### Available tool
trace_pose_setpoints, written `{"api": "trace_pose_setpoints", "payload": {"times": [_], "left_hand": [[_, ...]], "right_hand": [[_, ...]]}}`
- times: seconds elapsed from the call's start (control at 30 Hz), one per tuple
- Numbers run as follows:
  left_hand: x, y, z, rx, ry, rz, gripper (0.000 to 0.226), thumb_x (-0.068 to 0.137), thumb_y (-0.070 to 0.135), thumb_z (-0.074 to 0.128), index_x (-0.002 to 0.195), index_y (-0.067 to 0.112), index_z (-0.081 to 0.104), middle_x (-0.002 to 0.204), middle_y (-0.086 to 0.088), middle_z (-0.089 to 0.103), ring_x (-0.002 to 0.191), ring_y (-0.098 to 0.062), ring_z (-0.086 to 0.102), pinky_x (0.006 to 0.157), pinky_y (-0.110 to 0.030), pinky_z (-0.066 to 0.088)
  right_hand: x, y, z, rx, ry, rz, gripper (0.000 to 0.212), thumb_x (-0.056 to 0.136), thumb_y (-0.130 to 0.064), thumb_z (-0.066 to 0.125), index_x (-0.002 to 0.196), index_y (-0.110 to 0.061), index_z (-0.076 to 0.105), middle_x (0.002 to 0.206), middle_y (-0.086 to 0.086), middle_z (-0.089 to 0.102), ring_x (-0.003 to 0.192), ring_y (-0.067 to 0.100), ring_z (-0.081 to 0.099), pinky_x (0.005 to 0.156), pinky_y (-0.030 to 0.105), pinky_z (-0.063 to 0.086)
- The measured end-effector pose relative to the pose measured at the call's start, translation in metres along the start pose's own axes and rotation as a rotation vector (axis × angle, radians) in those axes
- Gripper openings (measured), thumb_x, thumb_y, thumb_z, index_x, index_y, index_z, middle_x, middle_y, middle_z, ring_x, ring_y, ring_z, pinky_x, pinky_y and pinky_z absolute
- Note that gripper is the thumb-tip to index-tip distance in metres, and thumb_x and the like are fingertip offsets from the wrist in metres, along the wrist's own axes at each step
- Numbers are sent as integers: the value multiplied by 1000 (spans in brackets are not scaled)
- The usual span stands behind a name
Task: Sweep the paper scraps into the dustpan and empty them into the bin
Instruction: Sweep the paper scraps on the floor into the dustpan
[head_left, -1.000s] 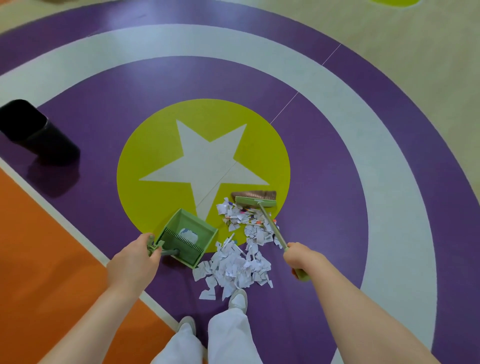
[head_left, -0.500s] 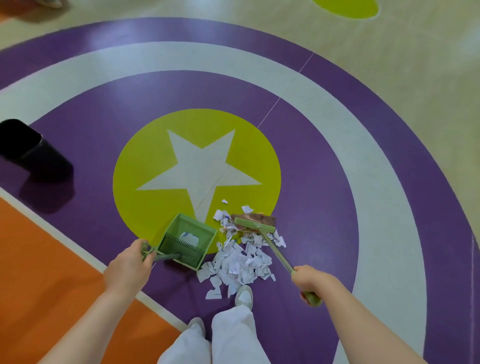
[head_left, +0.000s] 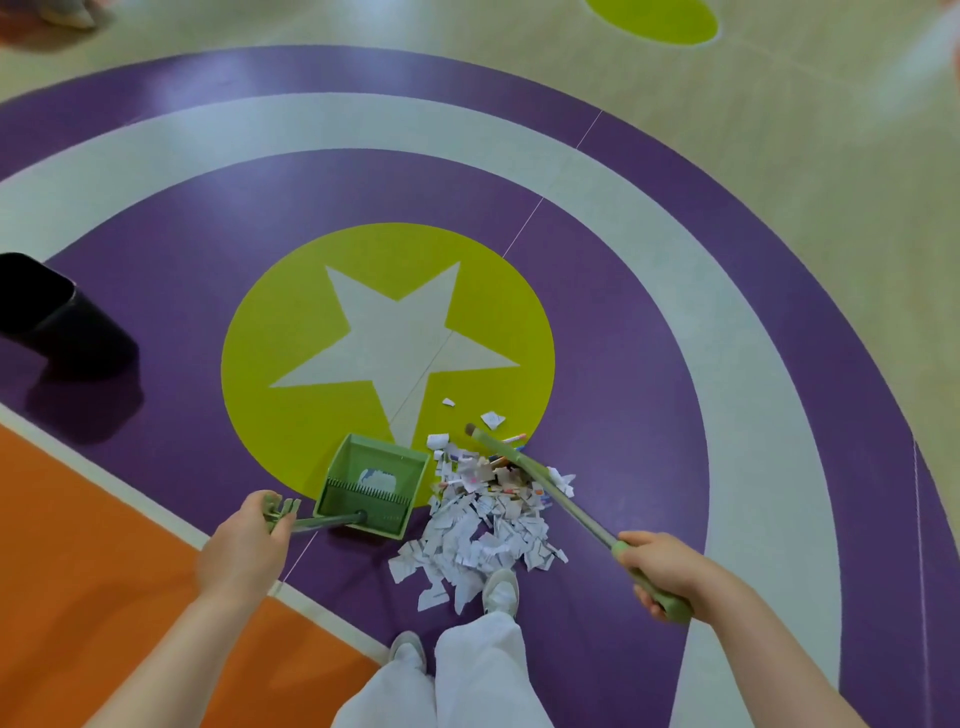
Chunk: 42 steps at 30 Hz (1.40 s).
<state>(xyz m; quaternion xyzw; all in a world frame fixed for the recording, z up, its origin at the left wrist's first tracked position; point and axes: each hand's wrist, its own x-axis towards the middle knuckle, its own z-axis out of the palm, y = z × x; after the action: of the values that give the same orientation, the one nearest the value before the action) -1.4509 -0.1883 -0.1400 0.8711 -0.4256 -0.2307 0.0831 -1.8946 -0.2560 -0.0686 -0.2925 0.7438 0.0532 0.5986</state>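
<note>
A heap of white paper scraps (head_left: 483, 525) lies on the purple floor just ahead of my feet. My right hand (head_left: 662, 571) grips the green broom (head_left: 540, 478) by its handle; the broom head rests at the heap's far edge. Two loose scraps (head_left: 492, 419) lie beyond the broom head on the yellow circle. The green dustpan (head_left: 371, 483) stands left of the heap with a little paper inside. My left hand (head_left: 244, 545) holds the dustpan's handle. The black bin (head_left: 47, 317) stands far left.
My two feet in white shoes (head_left: 500, 590) and white trousers stand right behind the heap. The floor shows a yellow circle with a white star (head_left: 395, 343), purple and white rings, and an orange area (head_left: 78, 545) at the left.
The broom head has been drawn back toward me, pushing the scraps into a tighter heap near my feet. Two scraps stayed behind it. The dustpan has barely moved.
</note>
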Motion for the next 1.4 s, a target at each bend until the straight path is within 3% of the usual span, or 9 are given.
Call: {"api": "trace_pose_setpoints", "payload": {"times": [0.4,0.47,0.57,0.63,0.73,0.87,1.0,1.27,1.4], "left_hand": [[20,8,-5,50,-75,27,30,96,36,52,121,19,50,80,3,64,54,-18,58,44,-26,40],[22,8,-5,73,-74,38,30,96,36,52,121,20,50,77,4,64,51,-18,57,43,-27,42],[21,7,-4,81,-45,54,29,95,34,54,120,19,52,79,2,65,53,-17,58,46,-30,46],[21,7,-2,80,-35,64,29,94,34,55,120,20,52,83,2,67,56,-18,58,48,-30,48],[19,9,1,93,-28,107,32,93,35,56,122,21,52,85,1,69,58,-19,60,48,-30,49],[11,18,6,78,-36,164,35,93,35,57,124,21,53,90,2,69,67,-23,64,51,-33,52],[0,30,10,89,-46,205,38,94,34,56,128,20,52,99,1,70,76,-25,66,55,-33,52],[-11,35,12,100,-66,253,40,94,38,54,131,23,50,106,-1,71,77,-27,68,57,-35,53],[-28,36,17,84,-55,250,41,94,38,55,131,22,51,105,-1,72,78,-28,68,57,-37,54]], "right_hand": [[84,-125,57,-389,114,-193,20,96,-13,37,111,-15,50,85,11,46,63,24,43,56,31,45],[100,-128,71,-542,142,-170,31,95,-11,37,123,-12,49,86,9,46,74,28,47,67,38,47],[109,-116,86,-806,190,-111,54,95,-6,39,148,-13,31,127,18,51,78,25,45,70,37,42],[105,-106,92,-898,186,-149,50,95,-6,40,145,-12,34,130,19,53,66,19,44,69,32,41],[101,-88,89,-856,136,-105,25,96,-8,35,117,-15,47,103,12,55,73,23,48,65,30,41],[84,-52,76,-745,71,10,26,93,-7,32,111,-14,49,91,9,52,70,25,51,59,31,47],[54,-15,62,-508,71,60,22,94,-16,25,91,-21,46,81,5,41,61,19,38,42,16,36],[9,30,25,85,103,-1,40,95,-32,52,135,-34,48,68,6,45,46,13,39,42,17,35],[-1,43,10,139,182,-37,50,95,-37,54,143,-31,42,69,8,49,45,14,40,39,16,35]]}}
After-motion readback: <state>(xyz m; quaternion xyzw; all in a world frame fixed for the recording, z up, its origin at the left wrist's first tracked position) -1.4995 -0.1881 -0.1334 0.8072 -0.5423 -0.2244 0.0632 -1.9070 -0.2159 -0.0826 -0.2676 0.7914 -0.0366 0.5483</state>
